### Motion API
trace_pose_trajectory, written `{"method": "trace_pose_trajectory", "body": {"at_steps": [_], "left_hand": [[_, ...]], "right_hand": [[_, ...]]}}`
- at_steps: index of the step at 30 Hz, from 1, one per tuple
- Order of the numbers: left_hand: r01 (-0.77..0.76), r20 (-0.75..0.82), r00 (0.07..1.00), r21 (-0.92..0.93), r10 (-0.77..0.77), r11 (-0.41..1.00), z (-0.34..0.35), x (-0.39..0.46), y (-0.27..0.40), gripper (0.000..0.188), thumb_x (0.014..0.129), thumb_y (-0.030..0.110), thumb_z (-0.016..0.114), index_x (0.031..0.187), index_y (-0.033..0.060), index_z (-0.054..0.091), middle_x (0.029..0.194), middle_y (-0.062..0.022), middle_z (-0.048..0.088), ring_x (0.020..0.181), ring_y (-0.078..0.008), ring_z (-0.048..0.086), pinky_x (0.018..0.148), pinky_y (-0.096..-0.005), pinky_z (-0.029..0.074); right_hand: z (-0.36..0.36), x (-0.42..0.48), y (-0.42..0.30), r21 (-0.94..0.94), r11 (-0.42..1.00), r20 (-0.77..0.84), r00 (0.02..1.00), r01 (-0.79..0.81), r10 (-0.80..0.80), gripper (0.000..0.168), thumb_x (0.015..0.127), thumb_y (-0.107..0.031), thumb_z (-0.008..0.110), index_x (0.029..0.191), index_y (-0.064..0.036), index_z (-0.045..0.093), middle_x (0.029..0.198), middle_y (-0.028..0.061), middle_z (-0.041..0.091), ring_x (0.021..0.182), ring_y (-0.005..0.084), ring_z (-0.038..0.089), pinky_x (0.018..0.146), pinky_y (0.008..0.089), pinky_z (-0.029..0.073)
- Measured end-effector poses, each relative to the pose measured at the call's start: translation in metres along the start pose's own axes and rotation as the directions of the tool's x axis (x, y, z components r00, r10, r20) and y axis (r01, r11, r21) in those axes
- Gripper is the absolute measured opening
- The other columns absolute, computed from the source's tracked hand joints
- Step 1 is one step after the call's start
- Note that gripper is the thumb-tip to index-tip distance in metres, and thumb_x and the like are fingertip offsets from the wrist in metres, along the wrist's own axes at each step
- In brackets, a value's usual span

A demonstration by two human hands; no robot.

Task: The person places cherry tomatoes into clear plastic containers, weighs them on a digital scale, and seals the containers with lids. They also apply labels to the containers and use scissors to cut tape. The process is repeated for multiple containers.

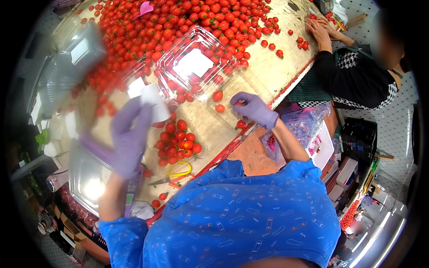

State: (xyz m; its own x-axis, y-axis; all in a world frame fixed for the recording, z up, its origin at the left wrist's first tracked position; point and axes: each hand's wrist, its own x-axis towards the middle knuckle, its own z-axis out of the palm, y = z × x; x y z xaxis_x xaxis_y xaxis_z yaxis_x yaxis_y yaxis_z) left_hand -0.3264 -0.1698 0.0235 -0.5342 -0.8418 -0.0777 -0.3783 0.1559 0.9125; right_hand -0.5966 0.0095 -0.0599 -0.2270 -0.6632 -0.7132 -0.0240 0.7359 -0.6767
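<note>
My left hand (129, 144), in a purple glove, is raised and blurred, with a white slip (156, 102) pinched at its fingertips. My right hand (256, 110), gloved alike, has curled fingers around a cherry tomato (238, 103), of which only a sliver shows. It hovers over a clear plastic tray (248, 78) where loose cherry tomatoes (218, 96) lie. Between my hands a clear container (193, 134) holds a cluster of tomatoes (180, 135). Behind it are clear plastic containers (214, 42) with white labels (196, 62).
A large heap of cherry tomatoes (144, 30) covers the far table. Scissors (161, 181) with yellow and red handles lie near the red table edge (231, 144). Stacked clear lids (55, 80) and a purple electronic device (135, 181) are leftward. A co-worker's hands (320, 31) rest at right.
</note>
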Motion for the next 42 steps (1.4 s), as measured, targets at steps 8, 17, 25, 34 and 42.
{"method": "trace_pose_trajectory", "body": {"at_steps": [8, 17, 25, 34, 42], "left_hand": [[0.028, 0.042, 0.999, -0.224, -0.019, 0.974, 0.058, 0.017, 0.022, 0.022, 0.09, 0.014, 0.058, 0.103, -0.0027, 0.064, 0.083, 0.0006, 0.061, 0.073, -0.0048, 0.053, 0.063, -0.0215, 0.044], [-0.163, 0.018, 0.986, -0.033, 0.164, 0.986, 0.096, 0.014, 0.001, 0.018, 0.089, 0.014, 0.055, 0.089, -0.0028, 0.06, 0.075, -0.004, 0.056, 0.065, -0.0108, 0.047, 0.06, -0.0281, 0.041], [0.338, 0.221, 0.938, -0.418, -0.266, 0.843, 0.12, 0.011, -0.057, 0.026, 0.091, 0.02, 0.057, 0.102, -0.0032, 0.059, 0.095, -0.0041, 0.061, 0.083, -0.0115, 0.058, 0.076, -0.0248, 0.048], [0.343, 0.209, 0.939, -0.589, -0.273, 0.731, 0.13, 0.001, -0.07, 0.022, 0.091, 0.02, 0.055, 0.095, -0.0012, 0.061, 0.088, -0.0052, 0.06, 0.079, -0.0125, 0.053, 0.072, -0.0251, 0.043], [0.193, 0.105, 0.979, -0.235, -0.173, 0.953, 0.133, 0.01, -0.055, 0.02, 0.088, 0.015, 0.054, 0.091, -0.0032, 0.06, 0.078, -0.0062, 0.057, 0.074, -0.0118, 0.049, 0.067, -0.0279, 0.041]], "right_hand": [[0.013, 0.011, -0.014, -0.586, 0.757, -0.087, 0.907, 0.289, -0.413, 0.052, 0.077, -0.038, 0.064, 0.118, -0.008, 0.053, 0.091, 0.0141, 0.064, 0.081, 0.0284, 0.063, 0.074, 0.0383, 0.051], [0.027, 0.026, -0.026, -0.746, 0.62, 0.0, 0.931, 0.244, -0.366, 0.055, 0.076, -0.049, 0.06, 0.115, -0.01, 0.051, 0.091, 0.0197, 0.064, 0.084, 0.0378, 0.063, 0.073, 0.045, 0.049], [0.046, 0.043, -0.008, -0.538, 0.781, -0.01, 0.924, 0.317, -0.382, 0.058, 0.076, -0.045, 0.059, 0.115, -0.003, 0.05, 0.088, 0.0228, 0.064, 0.084, 0.0405, 0.061, 0.075, 0.0452, 0.048], [0.048, 0.05, -0.015, 0.141, 0.99, 0.313, 0.949, -0.015, -0.03, 0.034, 0.088, -0.042, 0.05, 0.092, -0.008, 0.056, 0.068, 0.0015, 0.05, 0.048, 0.0052, 0.045, 0.036, 0.0197, 0.034], [0.036, 0.041, -0.03, 0.307, 0.951, 0.277, 0.959, -0.028, -0.061, 0.031, 0.087, -0.038, 0.054, 0.091, -0.007, 0.057, 0.063, 0.0018, 0.053, 0.043, 0.0103, 0.05, 0.035, 0.0234, 0.037]]}}
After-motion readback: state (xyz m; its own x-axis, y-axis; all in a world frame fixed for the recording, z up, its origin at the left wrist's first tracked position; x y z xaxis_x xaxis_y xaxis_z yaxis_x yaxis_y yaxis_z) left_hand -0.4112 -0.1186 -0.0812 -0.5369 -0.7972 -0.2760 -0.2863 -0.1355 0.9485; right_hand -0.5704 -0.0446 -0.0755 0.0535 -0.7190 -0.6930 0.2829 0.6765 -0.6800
